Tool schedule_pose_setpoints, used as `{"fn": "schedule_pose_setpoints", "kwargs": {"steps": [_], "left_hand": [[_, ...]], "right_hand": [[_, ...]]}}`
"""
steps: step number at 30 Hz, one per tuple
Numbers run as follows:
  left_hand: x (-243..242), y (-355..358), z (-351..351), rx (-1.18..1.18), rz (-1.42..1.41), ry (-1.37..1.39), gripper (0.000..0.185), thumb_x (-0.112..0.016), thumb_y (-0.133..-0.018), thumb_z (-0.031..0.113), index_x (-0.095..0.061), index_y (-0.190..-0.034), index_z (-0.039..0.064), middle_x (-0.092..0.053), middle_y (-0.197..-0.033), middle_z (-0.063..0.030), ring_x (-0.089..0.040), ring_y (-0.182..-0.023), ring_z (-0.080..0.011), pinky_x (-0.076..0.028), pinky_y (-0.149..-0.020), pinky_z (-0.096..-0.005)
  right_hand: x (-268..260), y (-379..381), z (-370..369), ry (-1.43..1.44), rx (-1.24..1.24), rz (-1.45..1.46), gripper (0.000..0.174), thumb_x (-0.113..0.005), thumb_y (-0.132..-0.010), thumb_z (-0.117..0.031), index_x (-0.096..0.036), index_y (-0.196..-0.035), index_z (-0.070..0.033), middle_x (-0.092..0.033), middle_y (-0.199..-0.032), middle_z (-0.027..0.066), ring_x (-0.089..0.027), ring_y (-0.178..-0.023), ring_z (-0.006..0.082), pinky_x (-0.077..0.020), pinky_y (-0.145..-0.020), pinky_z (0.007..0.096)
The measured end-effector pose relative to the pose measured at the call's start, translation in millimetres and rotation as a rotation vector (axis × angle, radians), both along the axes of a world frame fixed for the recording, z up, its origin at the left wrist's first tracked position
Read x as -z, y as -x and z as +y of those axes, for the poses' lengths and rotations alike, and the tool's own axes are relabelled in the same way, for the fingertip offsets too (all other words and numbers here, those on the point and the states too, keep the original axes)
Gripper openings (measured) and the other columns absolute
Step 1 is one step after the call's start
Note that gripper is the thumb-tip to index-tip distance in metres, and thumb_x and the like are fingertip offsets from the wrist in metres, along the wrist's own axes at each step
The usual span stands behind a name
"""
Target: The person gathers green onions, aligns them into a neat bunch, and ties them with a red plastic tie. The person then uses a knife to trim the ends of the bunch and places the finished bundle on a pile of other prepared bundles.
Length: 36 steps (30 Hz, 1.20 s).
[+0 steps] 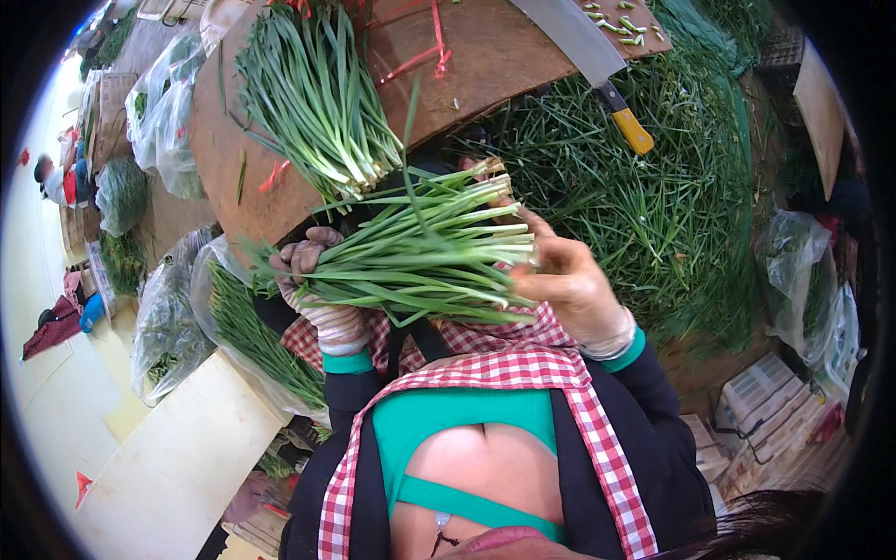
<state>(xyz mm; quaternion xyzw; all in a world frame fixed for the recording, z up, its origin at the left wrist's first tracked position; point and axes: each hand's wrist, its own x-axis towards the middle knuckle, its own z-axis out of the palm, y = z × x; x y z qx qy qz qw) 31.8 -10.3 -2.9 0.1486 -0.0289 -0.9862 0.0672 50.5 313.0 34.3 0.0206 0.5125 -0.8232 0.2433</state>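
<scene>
My left hand [311, 280], in a stained glove, is closed around the leafy end of a bunch of green garlic chives [420, 245], held sideways before my checked apron. My right hand [570, 283] is at the pale stem ends; its fingers are slightly blurred and spread, and whether they pinch a stem cannot be told. Above, a second bunch of chives [329, 105] lies on a brown wooden board [273, 192], its pale ends towards me. Red plastic ties [439, 56] lie on the board too. A cleaver [581, 52] with a yellow and black handle sticks out over the board's edge.
Loose green trimmings [651, 203] form a heap on netting at the right. Cut stem pieces [630, 28] lie near the cleaver. Clear bags of greens [266, 336] stand at the left, beside a pale panel [189, 434]. Stacked plastic crates [763, 392] are at the lower right. Another person [59, 178] is far left.
</scene>
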Motion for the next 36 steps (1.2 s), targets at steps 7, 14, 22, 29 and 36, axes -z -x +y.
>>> {"fn": "schedule_pose_setpoints", "kwargs": {"steps": [7, 14, 22, 29, 36], "left_hand": [[-3.1, 1.1, 2.4, -0.033, -0.004, 0.055, 0.021, -0.064, -0.093, 0.021, -0.054, -0.076, 0.012, -0.031, -0.053, 0.0091, -0.033, -0.055, -0.0071, -0.038, -0.094, -0.0309], [-11.4, 2.8, 0.5, 0.041, 0.204, 0.094, 0.021, -0.063, -0.094, 0.023, -0.051, -0.080, 0.013, -0.029, -0.051, 0.0098, -0.030, -0.054, -0.0088, -0.037, -0.095, -0.0363], [-12.0, -0.9, 1.6, 0.044, 0.235, 0.211, 0.020, -0.064, -0.093, 0.021, -0.052, -0.081, 0.013, -0.031, -0.053, 0.0088, -0.032, -0.056, -0.0096, -0.039, -0.095, -0.0415], [-8.6, -4.3, -0.4, 0.014, 0.060, 0.043, 0.018, -0.065, -0.092, 0.018, -0.057, -0.078, 0.010, -0.030, -0.053, 0.0079, -0.031, -0.055, -0.0098, -0.039, -0.099, -0.0352], [-12.7, -3.8, 2.4, 0.025, 0.026, 0.045, 0.020, -0.064, -0.092, 0.020, -0.058, -0.078, 0.007, -0.032, -0.054, 0.0058, -0.036, -0.059, -0.0113, -0.040, -0.099, -0.0376]], "right_hand": [[-38.6, 18.2, 77.2, -1.310, 0.237, 0.103, 0.011, -0.071, -0.078, -0.002, -0.070, -0.087, -0.009, -0.043, -0.148, 0.0158, -0.037, -0.140, 0.0318, -0.0304, -0.115, 0.0457], [-24.9, 46.3, -2.5, -0.862, 0.094, 0.650, 0.027, -0.078, -0.074, -0.011, -0.074, -0.101, -0.008, -0.040, -0.149, 0.0222, -0.037, -0.138, 0.0375, -0.0291, -0.113, 0.0447], [-10.4, 50.8, -21.7, -0.903, 0.109, 0.756, 0.021, -0.080, -0.067, -0.007, -0.072, -0.086, -0.008, -0.056, -0.137, 0.0129, -0.048, -0.130, 0.0328, -0.0448, -0.101, 0.0435], [-31.9, 45.6, 52.2, -1.834, 0.282, 0.510, 0.011, -0.074, -0.073, -0.003, -0.067, -0.082, -0.004, -0.057, -0.134, 0.0152, -0.051, -0.127, 0.0326, -0.0409, -0.104, 0.0421], [-39.6, 2.9, 16.4, -1.039, -0.032, 0.724, 0.030, -0.084, -0.062, -0.018, -0.069, -0.087, -0.008, -0.052, -0.138, 0.0186, -0.050, -0.127, 0.0363, -0.0412, -0.103, 0.0466]]}}
